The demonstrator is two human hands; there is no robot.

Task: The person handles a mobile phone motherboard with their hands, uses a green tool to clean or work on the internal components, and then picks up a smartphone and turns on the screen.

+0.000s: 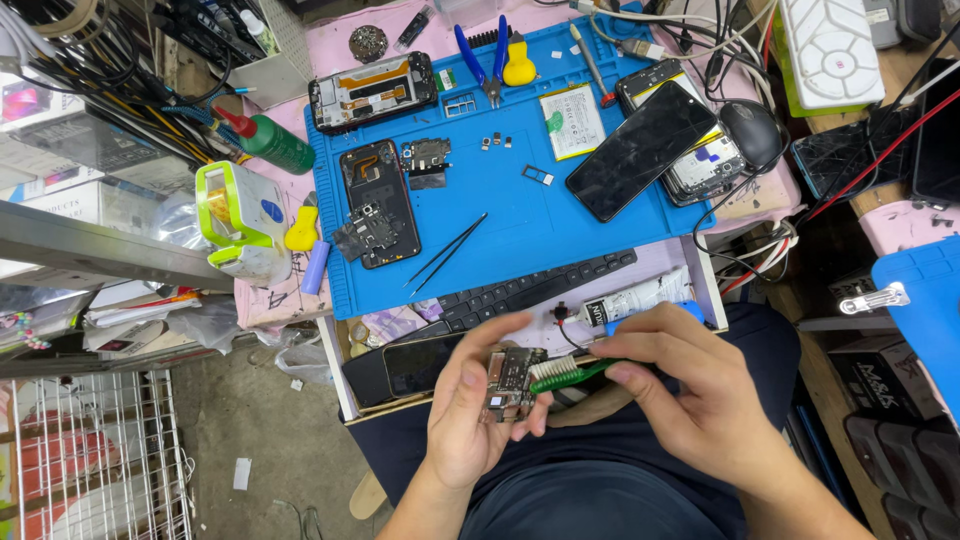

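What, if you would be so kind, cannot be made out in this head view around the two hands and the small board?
- Circuit board: its lower part is covered by the left hand.
- Green brush: its handle is hidden inside the right hand.
- Tiny parts on the blue mat: too small to identify.
- Phone in drawer: partly behind the left thumb.

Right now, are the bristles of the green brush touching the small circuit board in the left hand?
Touching. The head view shows the white bristles of the green brush pressed against the edge of the small circuit board, with no gap between them.
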